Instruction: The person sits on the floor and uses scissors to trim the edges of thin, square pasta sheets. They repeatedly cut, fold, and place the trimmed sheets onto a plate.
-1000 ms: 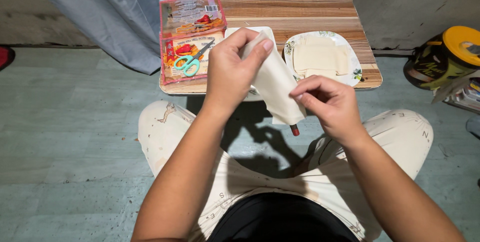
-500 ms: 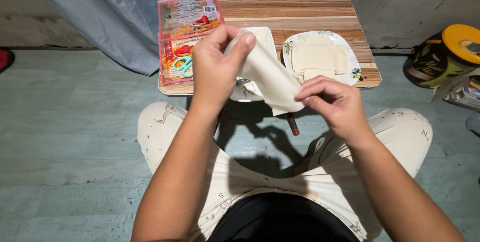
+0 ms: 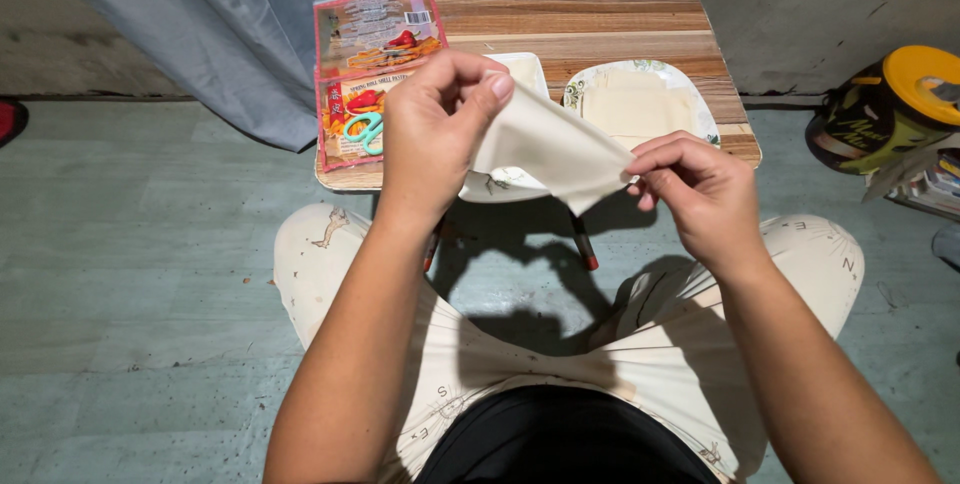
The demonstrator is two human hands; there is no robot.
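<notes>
Left hand (image 3: 432, 139) and right hand (image 3: 700, 192) each grip a thin, limp, off-white pastry sheet (image 3: 553, 149), stretched between pinched fingertips

View: one head-worn camera, no second view to overlap.
Direction: it looked steeply down and forward over the wearer's lap.
Nearness: the forearms filled the foreground close up; the small wooden table (image 3: 600, 14) stood just beyond.

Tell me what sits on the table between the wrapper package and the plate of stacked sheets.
In the head view, a white dish sits between the package and the plate, partly hidden by the held sheet.
</notes>
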